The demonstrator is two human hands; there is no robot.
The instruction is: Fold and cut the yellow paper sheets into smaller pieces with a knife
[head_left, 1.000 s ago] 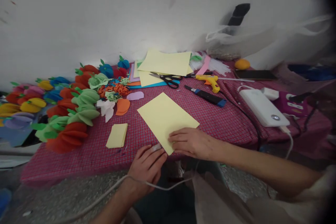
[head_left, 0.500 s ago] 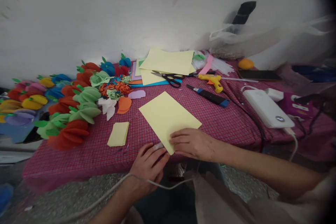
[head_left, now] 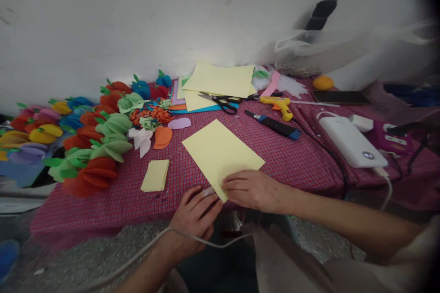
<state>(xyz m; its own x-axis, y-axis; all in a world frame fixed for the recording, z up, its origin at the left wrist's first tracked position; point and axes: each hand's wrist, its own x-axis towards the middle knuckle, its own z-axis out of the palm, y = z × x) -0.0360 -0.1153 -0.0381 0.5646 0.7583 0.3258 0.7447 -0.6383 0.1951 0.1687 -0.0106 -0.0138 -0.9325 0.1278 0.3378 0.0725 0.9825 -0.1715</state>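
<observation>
A pale yellow folded sheet of paper (head_left: 220, 151) lies on the red checked tablecloth (head_left: 295, 160) near the front edge. My right hand (head_left: 252, 188) rests flat on its near corner, fingers stretched to the left. My left hand (head_left: 195, 217) lies just below that corner, fingers extended and touching the paper's edge at the table's rim. A small folded yellow piece (head_left: 155, 175) lies to the left of both hands.
Coloured paper flowers (head_left: 92, 146) crowd the left side. At the back lie more yellow sheets (head_left: 220, 81), black scissors (head_left: 222, 100), a yellow glue gun (head_left: 279, 105) and a blue-tipped cutter (head_left: 275, 126). A white power bank (head_left: 350, 142) and cables sit right. A cord crosses my left wrist.
</observation>
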